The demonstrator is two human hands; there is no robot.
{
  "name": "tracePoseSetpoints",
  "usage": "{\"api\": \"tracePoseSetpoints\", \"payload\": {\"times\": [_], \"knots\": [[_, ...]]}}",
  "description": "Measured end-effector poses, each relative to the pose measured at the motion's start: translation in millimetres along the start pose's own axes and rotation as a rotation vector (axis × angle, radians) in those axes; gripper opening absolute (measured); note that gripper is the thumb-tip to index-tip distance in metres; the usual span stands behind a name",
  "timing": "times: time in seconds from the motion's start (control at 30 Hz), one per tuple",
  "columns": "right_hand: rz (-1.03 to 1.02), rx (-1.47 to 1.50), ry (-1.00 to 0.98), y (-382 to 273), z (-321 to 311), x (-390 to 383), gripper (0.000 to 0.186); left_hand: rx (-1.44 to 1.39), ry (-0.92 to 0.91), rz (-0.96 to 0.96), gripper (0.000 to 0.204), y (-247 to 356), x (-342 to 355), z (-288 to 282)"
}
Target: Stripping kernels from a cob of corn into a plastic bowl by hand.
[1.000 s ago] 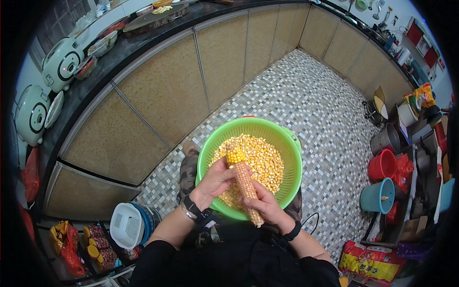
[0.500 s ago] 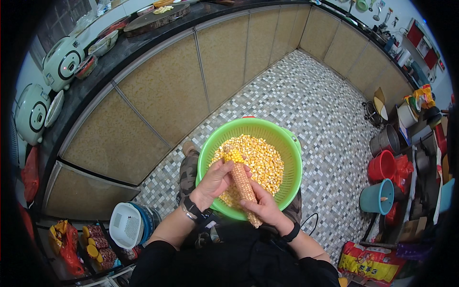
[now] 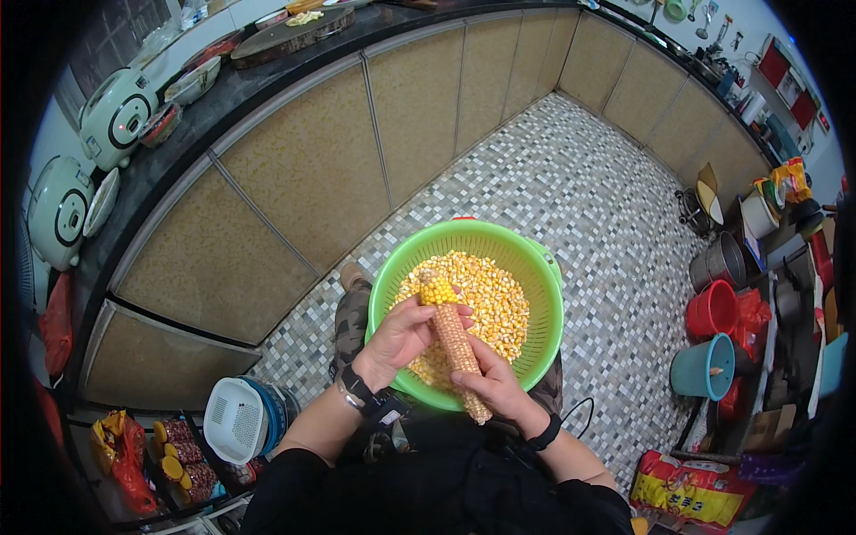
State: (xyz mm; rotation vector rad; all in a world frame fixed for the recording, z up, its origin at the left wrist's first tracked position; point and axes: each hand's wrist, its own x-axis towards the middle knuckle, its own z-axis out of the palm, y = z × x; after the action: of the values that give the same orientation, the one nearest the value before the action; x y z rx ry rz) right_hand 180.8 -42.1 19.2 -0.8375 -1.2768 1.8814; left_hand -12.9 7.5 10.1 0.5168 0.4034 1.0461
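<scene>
Both my hands hold one corn cob point(image 3: 457, 346) above a green plastic basket point(image 3: 555, 294) that sits between my legs. Most of the cob is stripped bare and pale; yellow kernels remain only around its far tip. My left hand point(image 3: 399, 337) grips the cob's upper part, its thumb close under the leftover kernels. Lower down, my right hand point(image 3: 496, 382) is wrapped round the bare part, with the cob's near end sticking out past it. Loose yellow kernels point(image 3: 490, 299) cover the basket's bottom.
Tan cabinets with a dark countertop point(image 3: 178, 152) run along the left; two pale green rice cookers point(image 3: 120, 120) stand on it. At right are a red bucket point(image 3: 711, 308), a blue bucket point(image 3: 704, 367) and a cluttered shelf. White and blue baskets point(image 3: 236, 419) are stacked at lower left.
The cob and both hands have shifted very slightly. My left thumb has drawn down a little from the kernels at the tip.
</scene>
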Motion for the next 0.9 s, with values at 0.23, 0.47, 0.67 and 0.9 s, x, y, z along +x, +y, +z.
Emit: {"api": "tracePoseSetpoints", "payload": {"times": [0.23,0.47,0.67,0.9], "knots": [[0.006,0.015,-0.013,-1.9,-1.2,-0.2,0.061,-0.141,-0.075,0.025,0.055,2.1,0.9,6.6],[-0.025,-0.064,0.004,1.5,-1.8,0.8,0.062,0.028,0.013,0.029,0.064,-5.1,2.7,-2.6],[-0.001,-0.015,0.004,-2.5,0.0,0.1,0.062,0.054,0.007,0.029,0.055,-3.3,0.9,1.9],[-0.002,0.005,-0.008,-1.9,-1.6,0.4,0.061,0.056,0.006,0.014,0.051,-1.6,1.4,3.5]]}}
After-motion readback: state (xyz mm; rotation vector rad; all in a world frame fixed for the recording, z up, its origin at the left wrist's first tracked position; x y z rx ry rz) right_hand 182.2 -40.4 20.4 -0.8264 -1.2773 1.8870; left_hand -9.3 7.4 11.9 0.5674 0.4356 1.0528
